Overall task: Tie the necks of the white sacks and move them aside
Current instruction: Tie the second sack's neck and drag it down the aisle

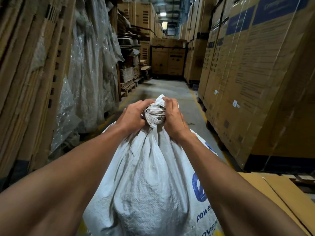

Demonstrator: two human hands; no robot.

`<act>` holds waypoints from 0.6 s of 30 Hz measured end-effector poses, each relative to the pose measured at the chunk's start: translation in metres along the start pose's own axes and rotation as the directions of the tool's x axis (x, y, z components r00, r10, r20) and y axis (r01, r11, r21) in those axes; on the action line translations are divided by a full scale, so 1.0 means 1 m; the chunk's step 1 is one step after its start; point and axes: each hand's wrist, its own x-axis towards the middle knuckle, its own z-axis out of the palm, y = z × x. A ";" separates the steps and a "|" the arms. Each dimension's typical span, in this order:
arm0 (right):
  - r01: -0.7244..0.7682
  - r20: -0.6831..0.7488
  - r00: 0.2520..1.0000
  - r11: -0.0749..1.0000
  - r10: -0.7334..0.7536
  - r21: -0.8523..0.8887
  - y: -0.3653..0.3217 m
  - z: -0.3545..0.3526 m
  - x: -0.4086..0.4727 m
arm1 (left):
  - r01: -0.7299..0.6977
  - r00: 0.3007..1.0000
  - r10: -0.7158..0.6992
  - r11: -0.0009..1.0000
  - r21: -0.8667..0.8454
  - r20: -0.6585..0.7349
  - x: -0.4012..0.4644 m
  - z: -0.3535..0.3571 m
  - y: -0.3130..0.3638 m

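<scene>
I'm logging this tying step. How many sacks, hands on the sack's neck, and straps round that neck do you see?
White sack: 1
Hands gripping its neck, left hand and right hand: 2
Strap tied round the neck: 1
Total: 4

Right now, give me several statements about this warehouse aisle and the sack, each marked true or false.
1. Both hands, left hand and right hand, grip the bunched neck of the white woven plastic sack. True.
2. The sack's printing is red. False: it is blue.
3. Tall brown cardboard cartons line the right side of the aisle. True.
4. The sack's mouth hangs wide open. False: it is gathered tight and wrapped with a white strip.
</scene>
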 end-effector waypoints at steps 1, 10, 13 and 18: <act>-0.005 0.009 1.000 1.000 0.005 0.008 -0.005 -0.012 0.010 | 0.004 1.000 -0.004 1.000 -0.003 0.007 0.009 -0.012 0.006; -0.039 0.035 0.999 0.999 0.038 0.020 -0.058 -0.132 0.133 | 0.027 0.998 -0.025 0.998 -0.057 0.049 0.116 -0.145 0.074; -0.054 0.049 0.997 0.998 0.053 0.027 -0.079 -0.180 0.185 | 0.033 0.998 -0.030 0.997 -0.070 0.053 0.162 -0.196 0.103; -0.048 0.073 0.996 0.998 0.045 0.032 -0.114 -0.262 0.277 | 0.062 0.996 -0.058 0.996 -0.064 0.064 0.241 -0.287 0.146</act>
